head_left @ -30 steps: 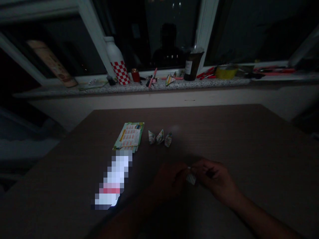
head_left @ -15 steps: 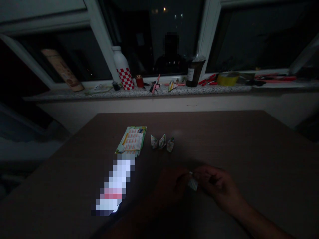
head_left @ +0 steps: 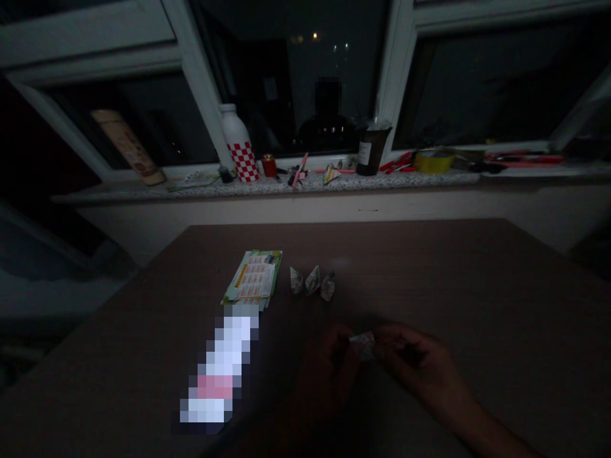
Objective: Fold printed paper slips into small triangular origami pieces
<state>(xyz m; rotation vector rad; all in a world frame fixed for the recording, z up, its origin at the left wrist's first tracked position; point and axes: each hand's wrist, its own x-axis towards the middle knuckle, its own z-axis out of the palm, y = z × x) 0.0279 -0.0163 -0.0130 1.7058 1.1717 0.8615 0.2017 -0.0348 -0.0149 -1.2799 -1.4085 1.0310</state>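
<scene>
A small piece of folded paper (head_left: 363, 346) with printed marks is pinched between my two hands over the near part of the table. My left hand (head_left: 329, 362), deep in shadow, grips its left side with fingers closed. On its right side, the thumb and fingertips of my right hand (head_left: 420, 359) are closed on the paper. Beyond the hands stand three small folded paper pieces in a row: a left one (head_left: 296, 280), a middle one (head_left: 312, 280) and a right one (head_left: 328, 287). The fine folds are too dark to make out.
A stack of printed sheets (head_left: 252, 277) lies left of the folded pieces on the table (head_left: 429, 267). Nearer me is a lit, blurred-out phone-like screen (head_left: 222, 362). The windowsill (head_left: 286, 186) holds a checkered bottle (head_left: 243, 152), a dark cup (head_left: 370, 152) and yellow tape (head_left: 433, 162).
The folded paper between my hands has turned and now shows a broader printed face. My left fingers have shifted slightly left. The whole view has tilted up a little.
</scene>
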